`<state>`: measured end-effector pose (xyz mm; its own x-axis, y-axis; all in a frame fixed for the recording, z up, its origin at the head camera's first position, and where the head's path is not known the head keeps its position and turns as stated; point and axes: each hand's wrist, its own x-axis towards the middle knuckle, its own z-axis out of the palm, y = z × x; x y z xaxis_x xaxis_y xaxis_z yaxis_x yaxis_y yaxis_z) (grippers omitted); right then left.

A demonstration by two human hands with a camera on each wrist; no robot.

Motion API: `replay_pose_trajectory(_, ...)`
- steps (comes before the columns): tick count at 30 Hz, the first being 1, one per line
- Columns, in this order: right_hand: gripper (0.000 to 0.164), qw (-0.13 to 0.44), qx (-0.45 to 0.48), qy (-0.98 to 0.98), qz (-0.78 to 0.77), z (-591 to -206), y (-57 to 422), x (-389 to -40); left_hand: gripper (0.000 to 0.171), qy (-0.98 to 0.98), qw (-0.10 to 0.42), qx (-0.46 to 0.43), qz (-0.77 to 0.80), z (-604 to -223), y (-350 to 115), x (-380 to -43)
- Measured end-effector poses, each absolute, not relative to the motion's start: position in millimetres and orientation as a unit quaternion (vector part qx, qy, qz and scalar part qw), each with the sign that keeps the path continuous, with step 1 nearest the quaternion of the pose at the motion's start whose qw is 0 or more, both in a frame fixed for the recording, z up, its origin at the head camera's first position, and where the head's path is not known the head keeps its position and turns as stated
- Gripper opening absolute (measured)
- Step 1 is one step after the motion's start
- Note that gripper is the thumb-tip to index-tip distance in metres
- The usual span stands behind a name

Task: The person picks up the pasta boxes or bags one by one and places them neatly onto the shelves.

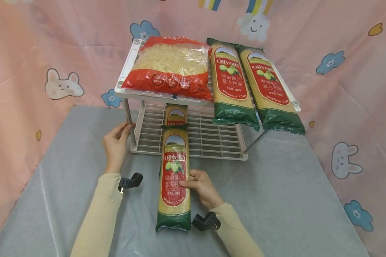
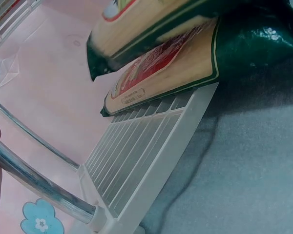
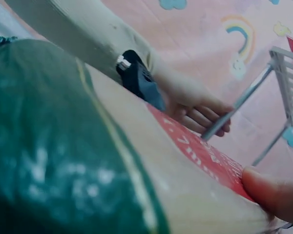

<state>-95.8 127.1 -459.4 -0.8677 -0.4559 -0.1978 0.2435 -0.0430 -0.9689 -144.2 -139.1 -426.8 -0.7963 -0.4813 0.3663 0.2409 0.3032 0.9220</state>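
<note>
My right hand grips a spaghetti pack by its right edge, thumb on the red label, at the front of a two-tier rack. The pack's far end overlaps the lower shelf in the head view. Behind it on that shelf lies another spaghetti pack, partly hidden by the held one. In the left wrist view the held pack hangs above the lying pack. At the rack's left side, my left hand pinches the front metal post.
On the upper shelf lie a red bag of pasta and two spaghetti packs, one in the middle and one at the right. Both packs jut over the front edge. A grey cloth covers the table; pink printed fabric hangs behind.
</note>
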Motion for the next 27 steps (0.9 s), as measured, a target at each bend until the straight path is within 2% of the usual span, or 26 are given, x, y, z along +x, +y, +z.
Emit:
replay_pose_trajectory(18, 0.029, 0.212, -0.044, 0.675, -0.705, -451, 164, -114, 0.031, -0.75, 0.298, 0.092, -0.583, -426, -139, -144)
replay_pose_trajectory(27, 0.037, 0.203, -0.056, 0.706, -0.677, -448, 186, -138, 0.031, -0.743, 0.301, 0.086, -0.591, -427, -139, -144)
